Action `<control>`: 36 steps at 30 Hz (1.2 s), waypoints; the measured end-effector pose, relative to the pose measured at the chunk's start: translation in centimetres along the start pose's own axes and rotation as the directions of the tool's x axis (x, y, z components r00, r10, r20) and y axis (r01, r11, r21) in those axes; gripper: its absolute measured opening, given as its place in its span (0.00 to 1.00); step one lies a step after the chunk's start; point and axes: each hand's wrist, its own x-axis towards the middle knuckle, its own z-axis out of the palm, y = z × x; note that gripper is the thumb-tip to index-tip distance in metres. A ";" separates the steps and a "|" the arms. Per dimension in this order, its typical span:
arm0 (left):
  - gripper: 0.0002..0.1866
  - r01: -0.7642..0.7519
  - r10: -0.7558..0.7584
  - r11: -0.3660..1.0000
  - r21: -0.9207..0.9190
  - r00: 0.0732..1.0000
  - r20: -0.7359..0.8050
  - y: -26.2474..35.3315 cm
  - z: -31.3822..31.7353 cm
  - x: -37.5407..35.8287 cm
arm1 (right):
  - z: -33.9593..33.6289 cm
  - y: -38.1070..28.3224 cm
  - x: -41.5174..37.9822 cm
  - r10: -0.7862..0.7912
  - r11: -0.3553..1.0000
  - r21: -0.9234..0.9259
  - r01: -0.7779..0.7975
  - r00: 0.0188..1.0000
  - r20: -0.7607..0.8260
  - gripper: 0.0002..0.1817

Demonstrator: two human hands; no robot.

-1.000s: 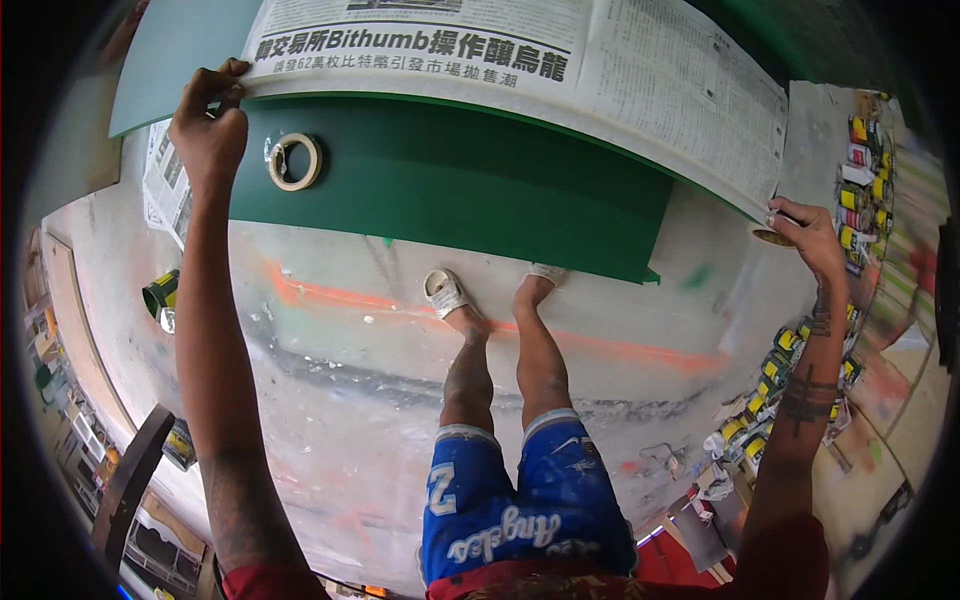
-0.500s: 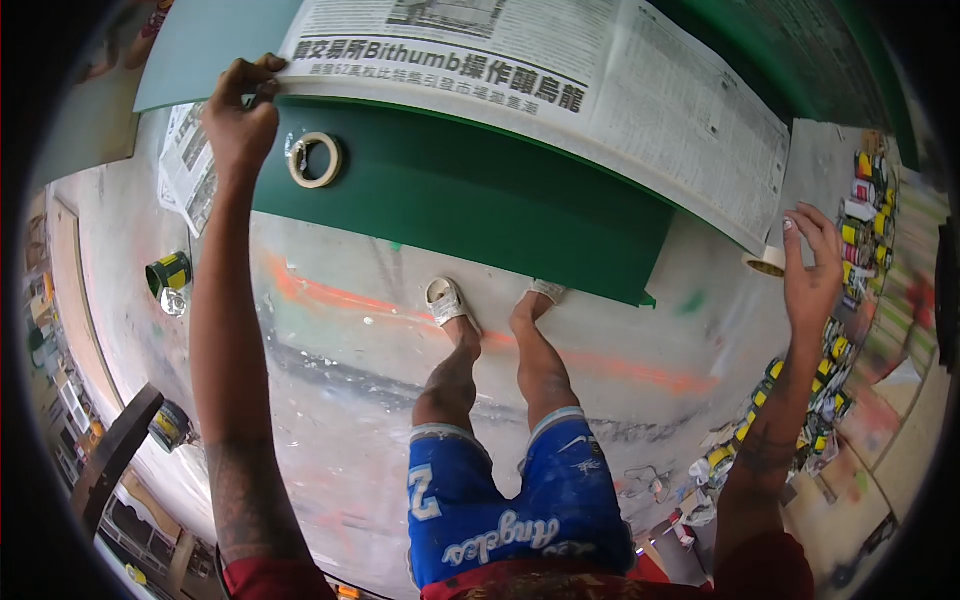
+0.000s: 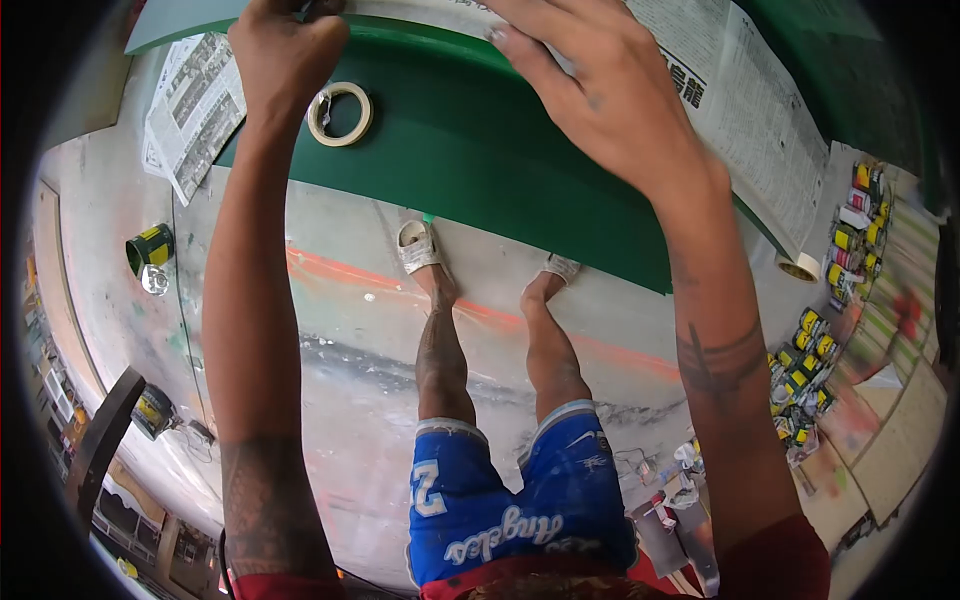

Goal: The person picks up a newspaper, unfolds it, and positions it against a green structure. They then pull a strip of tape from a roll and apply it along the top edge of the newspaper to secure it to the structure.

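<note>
My left hand (image 3: 285, 60) is closed at the left end of a newspaper sheet (image 3: 765, 120), by its taped edge; the fingertips are partly cut off by the top of the view. My right hand (image 3: 605, 100) reaches over the middle of the same edge, fingers stretched out and touching it. A pale strip of masking tape (image 3: 430, 14) runs along that edge. From the sheet's far right corner hangs a masking tape roll (image 3: 799, 267). Another masking tape roll (image 3: 340, 114) lies on the dark green panel (image 3: 480, 140), right of my left wrist.
Loose newspaper (image 3: 195, 110) lies at the left beyond the panel. On the paint-stained floor (image 3: 340, 390) stand a green can (image 3: 150, 250) and another can (image 3: 153, 410). Several paint cans (image 3: 805, 355) line the right side. A dark curved bar (image 3: 105, 435) is at lower left.
My right hand has left the hanging tape roll and moved left to the middle of the newspaper's edge. My left hand stays at the left end, now higher in view.
</note>
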 end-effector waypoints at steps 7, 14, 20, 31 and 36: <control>0.10 0.032 -0.060 0.960 -0.277 0.994 -0.091 2.4 1.0 -0.3 | 1.3 1.7 2.2 0.077 0.990 0.104 -0.091 0.988 0.135 0.18; 0.10 0.049 -0.044 0.969 -0.243 0.999 0.024 2.6 -0.2 0.2 | 1.2 1.6 2.5 0.090 0.991 0.085 -0.102 0.986 0.138 0.17; 0.10 0.105 -0.102 0.964 -0.244 0.994 0.025 3.0 -0.4 0.5 | 1.2 1.5 2.4 0.111 0.993 0.021 -0.116 0.980 0.164 0.17; 0.10 0.195 -0.109 0.830 -0.523 0.976 0.190 -6.8 1.1 2.6 | 1.2 1.6 2.1 0.093 0.996 -0.017 -0.092 0.979 0.183 0.19; 0.10 0.111 -0.106 0.970 -0.218 0.994 0.034 2.7 -0.2 0.4 | 1.3 1.9 2.0 0.077 0.996 -0.049 -0.069 0.982 0.172 0.19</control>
